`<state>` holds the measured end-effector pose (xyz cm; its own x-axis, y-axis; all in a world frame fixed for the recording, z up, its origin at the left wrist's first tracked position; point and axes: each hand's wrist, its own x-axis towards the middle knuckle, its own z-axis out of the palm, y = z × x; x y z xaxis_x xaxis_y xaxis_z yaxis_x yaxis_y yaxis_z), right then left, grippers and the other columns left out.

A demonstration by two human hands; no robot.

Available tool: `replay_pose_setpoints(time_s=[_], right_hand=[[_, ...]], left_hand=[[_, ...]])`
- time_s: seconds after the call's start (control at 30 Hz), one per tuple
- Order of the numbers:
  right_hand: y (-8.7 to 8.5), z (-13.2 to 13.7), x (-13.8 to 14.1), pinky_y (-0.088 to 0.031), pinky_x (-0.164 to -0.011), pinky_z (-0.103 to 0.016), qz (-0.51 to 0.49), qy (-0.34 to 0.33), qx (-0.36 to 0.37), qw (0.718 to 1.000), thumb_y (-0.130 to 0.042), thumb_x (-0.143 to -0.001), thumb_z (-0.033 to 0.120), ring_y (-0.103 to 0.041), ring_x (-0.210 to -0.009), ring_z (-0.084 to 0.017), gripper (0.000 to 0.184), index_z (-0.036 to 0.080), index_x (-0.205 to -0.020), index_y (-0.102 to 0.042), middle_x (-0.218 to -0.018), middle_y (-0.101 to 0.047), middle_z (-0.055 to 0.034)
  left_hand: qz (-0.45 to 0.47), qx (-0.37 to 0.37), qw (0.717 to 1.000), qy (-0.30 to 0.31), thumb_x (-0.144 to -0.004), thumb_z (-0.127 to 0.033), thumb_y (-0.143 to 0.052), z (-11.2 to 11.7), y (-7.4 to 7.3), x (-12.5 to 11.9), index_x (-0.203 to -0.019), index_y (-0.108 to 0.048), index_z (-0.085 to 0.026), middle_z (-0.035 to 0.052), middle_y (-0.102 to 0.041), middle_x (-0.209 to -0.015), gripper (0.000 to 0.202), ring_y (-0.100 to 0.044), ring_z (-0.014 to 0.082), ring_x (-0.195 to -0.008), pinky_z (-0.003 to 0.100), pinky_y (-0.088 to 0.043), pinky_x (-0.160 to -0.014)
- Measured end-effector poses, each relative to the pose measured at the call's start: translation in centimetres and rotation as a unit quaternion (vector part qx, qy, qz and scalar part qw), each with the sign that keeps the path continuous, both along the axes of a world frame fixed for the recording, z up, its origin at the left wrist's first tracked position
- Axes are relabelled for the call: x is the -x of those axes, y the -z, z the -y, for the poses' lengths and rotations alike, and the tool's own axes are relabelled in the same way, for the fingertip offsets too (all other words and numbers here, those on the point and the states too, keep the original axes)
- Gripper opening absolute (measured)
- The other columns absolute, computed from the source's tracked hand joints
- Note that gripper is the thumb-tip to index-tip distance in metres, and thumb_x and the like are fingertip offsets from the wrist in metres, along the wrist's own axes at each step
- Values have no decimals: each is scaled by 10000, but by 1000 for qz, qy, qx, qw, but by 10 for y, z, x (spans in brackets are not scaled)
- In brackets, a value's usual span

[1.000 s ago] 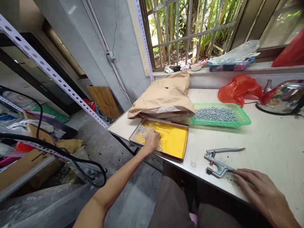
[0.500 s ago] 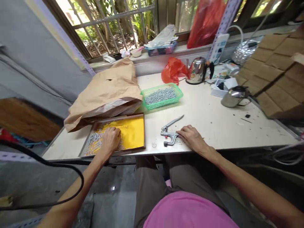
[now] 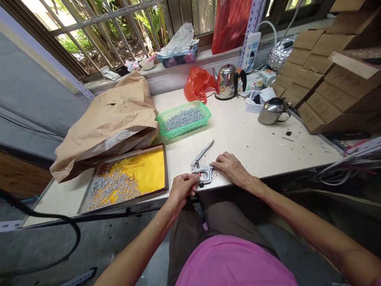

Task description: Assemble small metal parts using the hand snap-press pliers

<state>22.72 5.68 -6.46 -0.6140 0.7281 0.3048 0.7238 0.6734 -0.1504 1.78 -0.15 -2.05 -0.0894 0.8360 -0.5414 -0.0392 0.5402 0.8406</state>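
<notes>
A pair of grey snap pliers lies near the table's front edge, its long upper handle swung up and its jaws toward me. My right hand is closed on the pliers' right end, covering part of it. At the jaws, beside a small red part, my left hand holds thumb and fingertips pinched together; what is between them is too small to make out. Left of that hand, many small silvery metal pins are scattered over a yellow sheet in a shallow tray.
Behind the pliers stands a green basket full of similar metal pieces. A large brown paper bag lies behind the tray. Farther back are a red plastic bag, a kettle and a steel pot. Cardboard boxes are stacked right.
My left hand has left the pins in the tray and moved right to the pliers' jaws. My right hand stays at the pliers. The view has shifted to the right.
</notes>
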Motion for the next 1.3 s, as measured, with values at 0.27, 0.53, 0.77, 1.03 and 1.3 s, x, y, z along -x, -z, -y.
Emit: replay_pose_setpoints(time_s=[0.27, 0.53, 0.77, 1.03, 1.3], right_hand=[[7, 4, 2, -362, -789, -325, -49, 15, 14, 999, -513, -942, 218, -476, -918, -209, 224, 247, -1097, -672, -925, -598, -69], [6, 3, 2, -352, -783, -319, -54, 14, 12, 998, -519, -938, 201, -470, -908, -205, 205, 233, -1063, -678, -909, -591, -62], [3, 4, 4, -344, -772, -332, -43, 25, -2, 999, -511, -940, 204, -472, -877, -212, 192, 214, -1007, -691, -863, -597, -64], [2, 3, 6, -338, -756, -340, -21, 30, -1, 999, -517, -934, 199, -478, -867, -218, 192, 218, -1005, -694, -856, -597, -70], [-24, -22, -8, -383, -901, -403, 0, -70, 96, 993, -618, -857, 494, -458, -1137, -285, 471, 175, -1203, -608, -1210, -562, -141]], left_hand=[[-43, 29, 998, 40, -656, -378, -758, -8, 9, -2, -724, -631, -99, -46, -498, -415, 314, -381, 34, -331, 155, -266, -336], [-61, 96, 989, 96, -654, -406, -761, -19, 1, 2, -590, -560, -125, -42, -486, -400, 352, -372, 29, -309, 161, -244, -345], [-86, 85, 990, 66, -709, -324, -710, -16, 1, -4, -594, -553, -135, -51, -464, -366, 272, -376, 43, -298, 162, -253, -330], [-91, 136, 983, 84, -771, -275, -670, -18, -7, -9, -601, -543, -134, -50, -520, -418, 255, -394, 32, -274, 154, -244, -305], [-53, 148, 985, 67, -731, -301, -729, -12, 3, -7, -730, -581, -127, -44, -582, -511, 229, -467, 42, -306, 145, -319, -304]])
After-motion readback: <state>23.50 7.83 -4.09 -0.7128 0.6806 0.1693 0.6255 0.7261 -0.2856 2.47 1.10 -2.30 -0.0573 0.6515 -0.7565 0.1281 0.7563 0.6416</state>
